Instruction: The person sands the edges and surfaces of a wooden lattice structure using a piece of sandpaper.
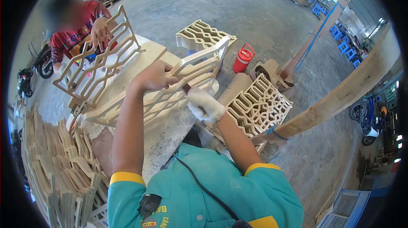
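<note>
A pale wooden lattice panel [204, 67] stands tilted on edge across the worktable [163, 149] in front of me. My left hand [155, 76], bare, is closed over the panel's upper rail. My right hand [205, 105] wears a white knitted glove and is closed at the panel's near side. Between its fingers a small dark brown piece [186, 88] sticks out against the slats; its kind cannot be made out. The gloved fingertips are partly hidden.
Across the table a co-worker [80, 26] handles another lattice panel [95, 64]. Stacked lattice panels [259, 104] stand at right, more panels [202, 34] beyond. A red jug [243, 59] is on the floor. Wooden strips [63, 164] pile at left; a slanting wooden beam [335, 104] crosses the right.
</note>
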Tool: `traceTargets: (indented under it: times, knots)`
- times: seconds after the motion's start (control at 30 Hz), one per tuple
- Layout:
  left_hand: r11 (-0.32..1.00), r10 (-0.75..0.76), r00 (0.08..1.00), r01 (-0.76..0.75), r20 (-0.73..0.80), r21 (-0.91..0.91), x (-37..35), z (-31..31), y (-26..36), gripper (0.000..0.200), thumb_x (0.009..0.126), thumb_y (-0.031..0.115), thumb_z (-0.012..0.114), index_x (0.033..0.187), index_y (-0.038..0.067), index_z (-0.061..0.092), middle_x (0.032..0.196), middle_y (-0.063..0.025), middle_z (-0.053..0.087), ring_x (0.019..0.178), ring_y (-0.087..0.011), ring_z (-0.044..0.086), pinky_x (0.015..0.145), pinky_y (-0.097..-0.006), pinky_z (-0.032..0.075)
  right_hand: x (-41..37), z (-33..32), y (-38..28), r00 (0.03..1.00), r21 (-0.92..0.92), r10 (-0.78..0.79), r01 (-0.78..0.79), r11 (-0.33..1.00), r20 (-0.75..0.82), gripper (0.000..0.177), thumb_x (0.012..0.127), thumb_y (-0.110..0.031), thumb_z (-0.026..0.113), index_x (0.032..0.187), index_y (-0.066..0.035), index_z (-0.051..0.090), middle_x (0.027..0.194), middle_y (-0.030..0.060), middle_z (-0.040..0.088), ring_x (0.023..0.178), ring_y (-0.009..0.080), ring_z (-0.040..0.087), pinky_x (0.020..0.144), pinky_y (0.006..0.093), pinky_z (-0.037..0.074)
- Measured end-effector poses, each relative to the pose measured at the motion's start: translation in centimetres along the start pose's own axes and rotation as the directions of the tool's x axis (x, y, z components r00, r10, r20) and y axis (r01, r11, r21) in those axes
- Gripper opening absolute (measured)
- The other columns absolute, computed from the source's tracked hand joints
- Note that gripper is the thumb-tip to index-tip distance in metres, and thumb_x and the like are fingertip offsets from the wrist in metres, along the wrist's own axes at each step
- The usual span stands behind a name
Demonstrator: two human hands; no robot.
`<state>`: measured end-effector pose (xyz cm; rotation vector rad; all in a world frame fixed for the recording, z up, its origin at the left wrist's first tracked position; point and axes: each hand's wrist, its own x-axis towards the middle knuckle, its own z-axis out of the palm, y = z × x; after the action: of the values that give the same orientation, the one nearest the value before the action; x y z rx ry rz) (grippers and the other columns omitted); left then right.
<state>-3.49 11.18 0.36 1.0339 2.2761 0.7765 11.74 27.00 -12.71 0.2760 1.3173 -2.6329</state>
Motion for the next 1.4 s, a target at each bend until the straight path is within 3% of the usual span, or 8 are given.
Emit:
traceTargets:
  times: [0.67,0.77,0.9,0.93,1.03,1.07,1.17,1.4]
  knots:
    - [0.998,0.056,0.998,-0.056,0.005,0.0,0.0,0.0,-0.1,0.028,0.081,0.018,0.069,0.092,-0.007,0.07,0.074,-0.0105,0.068,0.068,-0.0149,0.065,0.065,-0.031,0.051,-0.4,2.3,-0.8,0.991,-0.454,-0.056,-0.005,0.891,-0.122,0.032,0.084,-0.03,0.071,0.073,-0.01,0.049,0.057,-0.0012,0.046,0.037,0.0081,0.039,0.033,0.0231,0.025]
    - [0.997,0.056,0.998,-0.055,0.02,-0.051,0.1,0.4,-0.7,0.028,0.082,0.019,0.069,0.093,-0.007,0.07,0.075,-0.01,0.069,0.068,-0.0144,0.064,0.065,-0.03,0.05,0.7,0.6,-0.8,0.987,-0.21,0.02,-0.053,0.976,-0.159,0.033,0.084,-0.032,0.072,0.077,-0.008,0.051,0.058,-0.002,0.047,0.038,0.0074,0.039,0.033,0.023,0.026]
    - [0.999,0.04,0.999,-0.04,0.024,-0.005,0.1,0.3,-0.6,0.026,0.082,0.019,0.068,0.092,-0.006,0.071,0.073,-0.0086,0.068,0.069,-0.014,0.064,0.066,-0.0296,0.049,-0.3,1.2,-0.4,0.993,-0.511,-0.066,0.008,0.859,-0.096,0.03,0.085,-0.033,0.071,0.082,-0.009,0.053,0.062,-0.0024,0.049,0.039,0.0073,0.04,0.033,0.0237,0.027]
    - [0.999,0.035,0.999,-0.034,0.027,-0.017,0.1,0.4,-0.6,0.027,0.082,0.019,0.068,0.092,-0.006,0.071,0.073,-0.0086,0.068,0.069,-0.014,0.065,0.067,-0.0296,0.049,0.4,1.0,-0.7,0.949,-0.483,-0.064,-0.099,0.87,-0.31,0.029,0.083,-0.03,0.073,0.082,-0.009,0.053,0.063,-0.0019,0.049,0.039,0.0078,0.041,0.033,0.0238,0.026]
    - [0.999,0.036,0.999,-0.036,0.002,-0.019,0.1,0.4,-0.8,0.027,0.082,0.02,0.069,0.091,-0.006,0.071,0.073,-0.0089,0.068,0.069,-0.0141,0.065,0.067,-0.0299,0.05,-0.2,2.1,-0.1,0.975,-0.517,-0.09,-0.028,0.856,-0.201,0.028,0.081,-0.028,0.074,0.08,-0.008,0.054,0.063,-0.0023,0.048,0.04,0.0078,0.04,0.034,0.0248,0.027]
    - [0.999,0.038,0.999,-0.038,0.001,-0.011,0.2,0.4,-0.9,0.028,0.082,0.02,0.069,0.091,-0.006,0.071,0.073,-0.0091,0.068,0.068,-0.0142,0.065,0.067,-0.03,0.05,0.9,1.0,1.7,0.881,-0.754,-0.47,0.341,0.561,0.049,0.027,0.081,-0.027,0.074,0.077,-0.008,0.055,0.061,-0.0027,0.045,0.039,0.0071,0.039,0.034,0.0249,0.027]
    - [0.999,0.036,0.999,-0.036,0.011,-0.006,0.4,0.4,-1.0,0.028,0.082,0.021,0.069,0.091,-0.006,0.071,0.073,-0.0098,0.068,0.068,-0.0147,0.065,0.066,-0.0305,0.05,1.0,-1.1,0.5,0.908,-0.631,-0.326,0.094,0.77,-0.263,0.028,0.08,-0.026,0.075,0.076,-0.008,0.054,0.065,-0.0018,0.047,0.049,0.007,0.044,0.041,0.0254,0.034]
    - [0.999,0.046,0.999,-0.046,-0.007,-0.018,0.0,0.8,-0.7,0.029,0.082,0.02,0.068,0.094,-0.007,0.07,0.076,-0.0102,0.068,0.069,-0.0158,0.066,0.067,-0.0302,0.051,-0.7,1.2,-1.2,0.935,-0.901,-0.317,-0.007,0.434,-0.16,0.036,0.073,-0.032,0.077,0.077,0.0,0.061,0.072,0.0083,0.059,0.07,0.014,0.056,0.064,0.0319,0.047]
